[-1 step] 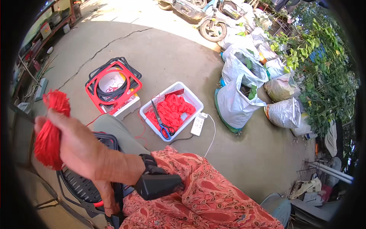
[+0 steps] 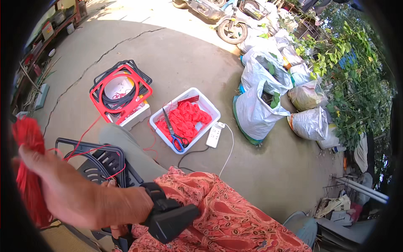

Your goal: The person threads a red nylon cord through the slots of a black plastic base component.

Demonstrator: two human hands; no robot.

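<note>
My right hand (image 2: pixel 71 193) reaches across to the far left and is shut on a thick bundle of red yarn (image 2: pixel 26 176), held upright. A black device (image 2: pixel 168 216) is strapped at that wrist, above a red patterned sleeve. A thin red thread (image 2: pixel 84 136) runs from the bundle over a black plastic stool (image 2: pixel 98 161) toward the ground. My left hand (image 2: pixel 111 183) is mostly hidden under the right forearm; only fingertips show by the stool. A white tub (image 2: pixel 210 107) on the concrete holds red yarn and blue-handled scissors (image 2: pixel 174 132).
A white power strip (image 2: pixel 214 134) with its cable lies beside the tub. Red and black square frames (image 2: pixel 119 90) rest on a white box. Filled white sacks (image 2: pixel 260 105) stand to the right before green plants (image 2: pixel 352 75). A motorbike (image 2: pixel 226 21) is parked at the back.
My right hand with the yarn bundle has shifted left and lower, toward the picture's edge.
</note>
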